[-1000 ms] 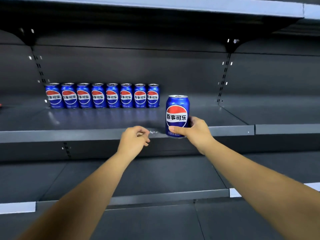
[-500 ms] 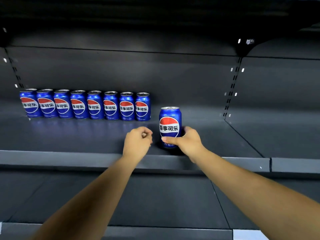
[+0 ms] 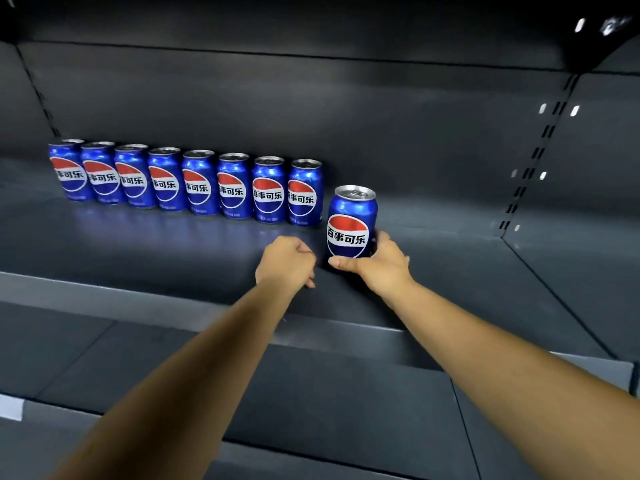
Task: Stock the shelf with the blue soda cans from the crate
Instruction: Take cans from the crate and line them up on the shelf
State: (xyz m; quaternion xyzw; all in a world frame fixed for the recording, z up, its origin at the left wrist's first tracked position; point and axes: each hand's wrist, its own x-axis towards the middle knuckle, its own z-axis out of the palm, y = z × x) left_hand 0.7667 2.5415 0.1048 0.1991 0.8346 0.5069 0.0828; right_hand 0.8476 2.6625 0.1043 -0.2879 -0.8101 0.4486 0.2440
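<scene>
Nearest the camera, both forearms reach in over the front lip of the shelf (image 3: 104, 292). The left hand (image 3: 285, 263) is curled into a loose fist holding nothing, just left of the right hand (image 3: 379, 263), whose grip is clamped low on the blue soda can (image 3: 351, 225), thumb across the front near the base and fingers wrapped behind.

A second ago that can was at the shelf's front edge; half a second ago it was partway in. Now it is carried deeper, upright, label forward, just right of and slightly in front of the back row.

Beyond the grip, the row of eight cans (image 3: 187, 181) stands along the rear wall, its right end just left of the held can.

Judging from this, the ninth can is almost home: a little more push back should line it up, then the hand lets go. The crate is out of view.
</scene>
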